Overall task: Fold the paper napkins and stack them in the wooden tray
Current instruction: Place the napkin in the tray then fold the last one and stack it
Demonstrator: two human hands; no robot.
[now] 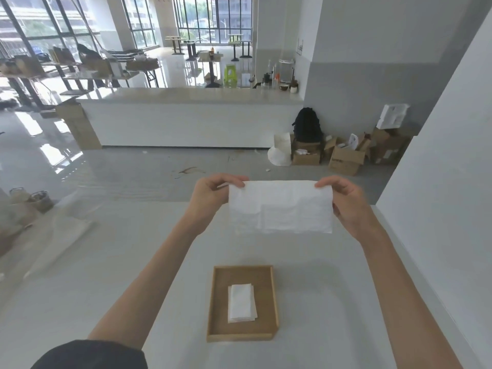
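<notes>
Paper napkin [281,206] held stretched above white table [106,275] — top corners pinched by left hand [213,193] and right hand [343,198]; folded napkin stack [241,302] laid in wooden tray [269,272], nearer.

Bright window [207,20] daylight, floor [53,153] glare, soft blur, warped edges

You have open tabletop [106,302] on both sides of the wooden tray [221,288] and beyond it, under the raised napkin [279,206]. The wall [439,209] hems the right edge closely. Inside the tray, the folded stack [241,302] sits mid-floor with bare wood all around.
</notes>
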